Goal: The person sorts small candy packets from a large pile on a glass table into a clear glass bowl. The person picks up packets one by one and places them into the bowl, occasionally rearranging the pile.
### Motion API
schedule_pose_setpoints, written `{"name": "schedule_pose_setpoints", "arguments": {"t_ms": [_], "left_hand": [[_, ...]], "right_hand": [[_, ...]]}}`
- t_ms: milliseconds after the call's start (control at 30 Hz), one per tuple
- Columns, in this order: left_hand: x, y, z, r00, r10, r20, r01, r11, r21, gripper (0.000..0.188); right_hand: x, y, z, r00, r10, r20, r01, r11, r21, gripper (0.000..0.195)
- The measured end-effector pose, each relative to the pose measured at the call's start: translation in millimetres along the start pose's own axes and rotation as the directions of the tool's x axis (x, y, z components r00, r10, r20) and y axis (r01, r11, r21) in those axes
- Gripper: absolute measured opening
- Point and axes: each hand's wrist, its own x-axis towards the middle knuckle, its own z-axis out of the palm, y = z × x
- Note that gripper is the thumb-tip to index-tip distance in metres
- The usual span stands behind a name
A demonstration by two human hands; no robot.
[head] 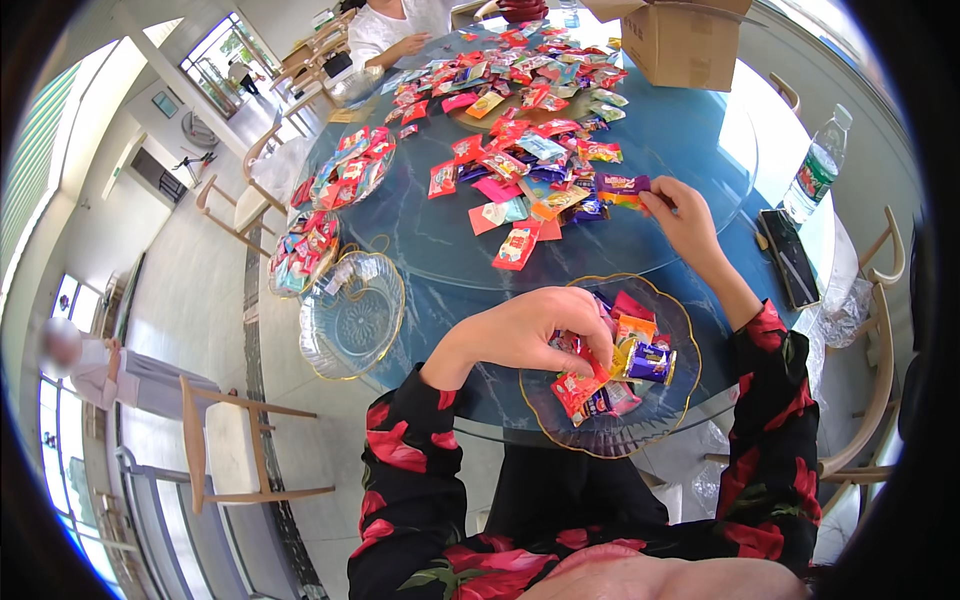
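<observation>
Over a gold-rimmed clear glass plate (pixel 681 409) at the table's near edge, my left hand (pixel 536 326) pinches a red candy packet (pixel 579 384). Other wrapped candies lie on that plate, among them a purple packet (pixel 651 363) and an orange one (pixel 634 328). Farther out to the right, my right hand (pixel 682 217) grips the end of a purple and orange candy packet (pixel 619 184) between thumb and fingers. That packet is at the right side of a loose spread of candies (pixel 517 161) on the glass turntable. My left fingers partly hide the candies under them.
At left stand a gold-rimmed glass bowl (pixel 356 330) and two candy-filled bowls (pixel 352 172) (pixel 304 251). A cardboard box (pixel 679 45), a water bottle (pixel 819 161) and a smartphone (pixel 791 259) are on the right. One person (pixel 394 34) sits across the table; another (pixel 105 367) stands at left near a wooden chair (pixel 232 442).
</observation>
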Motion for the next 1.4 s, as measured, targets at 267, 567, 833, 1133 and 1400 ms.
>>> {"name": "schedule_pose_setpoints", "arguments": {"t_ms": [267,567,833,1133,1400], "left_hand": [[2.3,1.1,2.7,0.993,-0.037,-0.115,0.039,0.999,0.013,0.017],[-3.2,-15.2,-9.8,0.748,0.114,-0.654,0.391,0.721,0.572,0.020],[16.9,-59.5,-32.7,0.742,0.226,-0.631,0.502,0.436,0.746,0.050],[5.0,-60.0,-30.7,0.696,0.167,-0.699,0.540,0.521,0.662,0.018],[-5.1,-57.2,-35.0,0.561,0.266,-0.784,0.565,0.569,0.598,0.009]], "right_hand": [[-1.2,-0.9,-2.0,1.000,-0.013,-0.010,0.013,1.000,-0.016,0.021],[-0.3,-9.2,1.2,0.999,-0.038,-0.025,0.035,0.994,-0.108,0.022],[0.8,-13.8,0.5,0.997,-0.075,-0.009,0.072,0.979,-0.189,0.023],[-1.7,-13.6,0.2,0.996,-0.090,-0.008,0.087,0.982,-0.166,0.024],[-2.3,-17.4,-2.2,0.999,-0.052,-0.002,0.051,0.986,-0.160,0.025]]}}
